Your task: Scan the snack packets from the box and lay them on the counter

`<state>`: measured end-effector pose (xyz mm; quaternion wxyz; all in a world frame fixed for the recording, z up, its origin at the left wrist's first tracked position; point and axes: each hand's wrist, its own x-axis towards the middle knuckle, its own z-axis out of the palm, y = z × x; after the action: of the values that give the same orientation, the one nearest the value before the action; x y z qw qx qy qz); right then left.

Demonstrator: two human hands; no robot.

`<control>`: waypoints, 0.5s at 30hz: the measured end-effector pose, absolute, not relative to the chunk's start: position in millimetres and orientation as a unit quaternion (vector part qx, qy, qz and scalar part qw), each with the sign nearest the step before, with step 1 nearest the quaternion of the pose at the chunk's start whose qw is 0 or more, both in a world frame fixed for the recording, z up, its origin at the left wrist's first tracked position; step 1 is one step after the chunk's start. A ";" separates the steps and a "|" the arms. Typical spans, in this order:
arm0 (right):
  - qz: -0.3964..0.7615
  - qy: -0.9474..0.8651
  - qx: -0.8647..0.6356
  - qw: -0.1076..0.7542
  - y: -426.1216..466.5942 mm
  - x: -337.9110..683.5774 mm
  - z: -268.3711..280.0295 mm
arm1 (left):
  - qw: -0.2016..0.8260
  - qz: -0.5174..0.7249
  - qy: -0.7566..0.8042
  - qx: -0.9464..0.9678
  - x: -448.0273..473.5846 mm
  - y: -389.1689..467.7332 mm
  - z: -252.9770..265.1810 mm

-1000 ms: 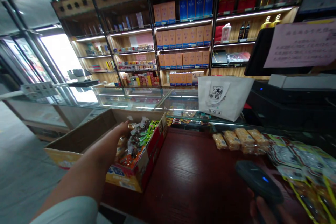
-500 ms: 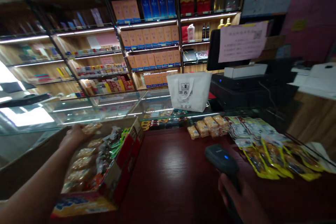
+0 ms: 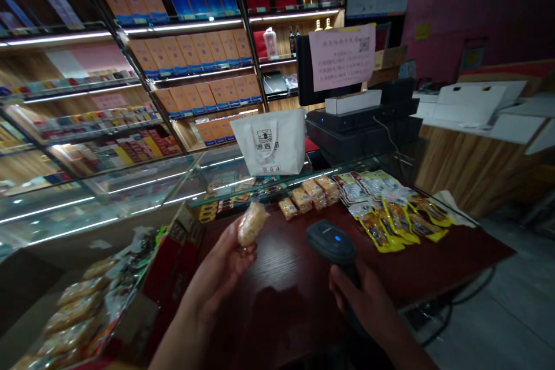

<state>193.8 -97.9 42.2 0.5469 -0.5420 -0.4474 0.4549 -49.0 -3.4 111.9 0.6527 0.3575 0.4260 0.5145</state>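
Note:
My left hand point(image 3: 229, 257) is closed on a plastic-wrapped pastry point(image 3: 252, 224), raised above the dark red tabletop. In my right hand point(image 3: 362, 295) is a black barcode scanner point(image 3: 332, 243) with a lit blue light; its head points up and to the left, and the lower part of its handle is hidden by my fingers. At the lower left, an open cardboard box point(image 3: 162, 277) holds several more wrapped pastries point(image 3: 76, 306) and other small packets. Beyond the scanner, several wrapped pastries point(image 3: 310, 193) are grouped on the table.
Yellow-edged food packets point(image 3: 392, 222) and silver packets point(image 3: 364, 185) lie at the right of the table point(image 3: 277, 266). A white tote bag point(image 3: 273, 147) stands on the glass counter point(image 3: 143, 185), beside a monitor point(image 3: 306, 81) with a pink notice. Shelves of boxes line the back.
My left hand has lifted a wrapped pastry out of the box and brought it right, over the table. The view has turned right; the scanner stays in my right hand.

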 end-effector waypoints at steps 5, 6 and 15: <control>0.459 -0.439 -0.544 0.549 -104.0 203.4 40.9 | 0.567 0.539 0.442 0.439 -13.6 -12.4 74.0; 0.457 -0.445 -0.543 0.546 -105.2 204.4 40.9 | 0.526 0.548 0.450 0.470 -10.7 -12.3 69.6; 0.456 -0.500 -0.528 0.513 -111.7 198.7 38.6 | 0.392 0.576 0.489 0.524 -11.2 -5.4 51.4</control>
<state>198.7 -111.7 38.6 0.5134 -0.5281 -0.4999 0.4557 -11.2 -5.4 51.4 0.3924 0.5242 0.4889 0.5764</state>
